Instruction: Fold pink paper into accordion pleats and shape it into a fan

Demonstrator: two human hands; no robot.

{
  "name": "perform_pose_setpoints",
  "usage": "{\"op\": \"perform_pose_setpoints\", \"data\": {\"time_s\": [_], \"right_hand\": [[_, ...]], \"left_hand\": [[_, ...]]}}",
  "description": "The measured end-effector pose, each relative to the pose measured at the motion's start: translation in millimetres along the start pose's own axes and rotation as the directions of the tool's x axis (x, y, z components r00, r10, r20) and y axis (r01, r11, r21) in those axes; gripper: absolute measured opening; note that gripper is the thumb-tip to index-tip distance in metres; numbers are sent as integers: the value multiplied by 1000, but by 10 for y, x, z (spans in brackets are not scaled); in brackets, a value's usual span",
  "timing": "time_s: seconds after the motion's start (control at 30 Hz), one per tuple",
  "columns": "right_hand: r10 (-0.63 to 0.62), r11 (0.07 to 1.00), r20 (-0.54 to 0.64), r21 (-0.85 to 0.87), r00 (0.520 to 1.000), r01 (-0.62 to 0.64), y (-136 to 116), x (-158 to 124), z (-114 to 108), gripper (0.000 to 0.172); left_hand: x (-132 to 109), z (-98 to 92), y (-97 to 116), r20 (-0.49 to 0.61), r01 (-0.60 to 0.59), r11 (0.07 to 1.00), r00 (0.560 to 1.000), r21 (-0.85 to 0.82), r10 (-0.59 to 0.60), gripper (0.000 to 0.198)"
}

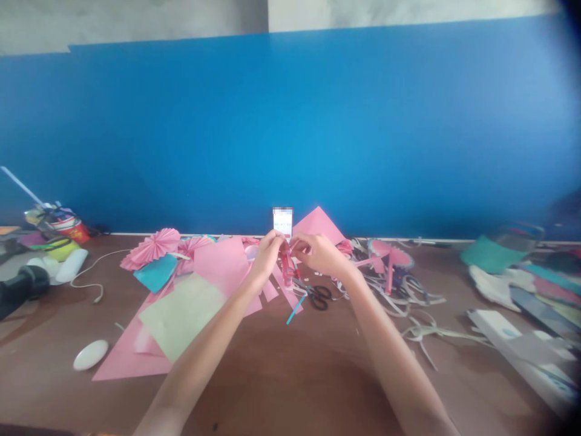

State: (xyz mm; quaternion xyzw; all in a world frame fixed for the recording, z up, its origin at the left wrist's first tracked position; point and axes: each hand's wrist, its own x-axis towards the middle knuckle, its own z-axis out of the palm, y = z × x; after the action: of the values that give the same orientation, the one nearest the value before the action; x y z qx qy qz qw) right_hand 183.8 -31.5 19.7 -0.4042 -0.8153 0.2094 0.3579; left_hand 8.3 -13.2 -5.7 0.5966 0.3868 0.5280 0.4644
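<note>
My left hand (271,249) and my right hand (314,253) meet over the middle of the table, fingertips almost touching. Pinched in the left fingers is a reddish-pink folded strip (287,271) that hangs down between the hands; its upper end is hidden. The right thumb and fingers close at the top of the same strip, though what exactly lies between them is too blurred to make out. Just behind the hands stands a lit phone (282,224). Below them lie black-handled scissors (320,297) and a thin blue strip (295,310).
Pink sheets (220,261), a pale green sheet (184,315) and pleated pink fans (154,248) spread to the left. A white oval object (91,355) lies nearer. Paper scraps (426,332) and a white power strip (521,351) are right. A blue panel (290,133) rises behind.
</note>
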Motion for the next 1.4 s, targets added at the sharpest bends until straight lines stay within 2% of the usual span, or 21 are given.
{"op": "perform_pose_setpoints", "data": {"time_s": [0.1, 0.27, 0.57, 0.7, 0.87, 1.03, 1.27, 1.4], "right_hand": [[-4, 1000, 25, -2, 1000, 4, -17, -7, -5, 43], [4, 998, 58, -59, 998, 0, -48, -26, -23, 53], [49, 982, 22, -184, 999, -44, -107, -41, -1, 54], [79, 963, 8, -259, 997, -74, -130, -21, 39, 62], [85, 957, 35, -283, 996, -72, -211, -18, 48, 66], [38, 976, 37, -215, 999, -29, -258, -37, 53, 73], [18, 983, 28, -181, 999, -13, -312, -48, 45, 66], [-8, 979, -39, -204, 999, 0, -385, -71, -9, 46]], "left_hand": [[7, -10, -12, 9, -33, 999, 999, 42, 32, 16], [16, -13, -24, 22, -74, 990, 997, 120, 72, 20], [-31, 19, 8, 58, -117, 969, 993, 219, 107, 19], [-56, 67, 25, 70, -133, 951, 990, 278, 118, 21], [-70, 104, 9, 3, -95, 958, 995, 271, 98, 19], [-62, 76, -62, -79, -132, 957, 984, 258, 158, 22], [-32, 61, -83, -105, -140, 974, 981, 181, 160, 18], [-9, 57, -94, -115, -120, 986, 984, 119, 134, 22]]}}
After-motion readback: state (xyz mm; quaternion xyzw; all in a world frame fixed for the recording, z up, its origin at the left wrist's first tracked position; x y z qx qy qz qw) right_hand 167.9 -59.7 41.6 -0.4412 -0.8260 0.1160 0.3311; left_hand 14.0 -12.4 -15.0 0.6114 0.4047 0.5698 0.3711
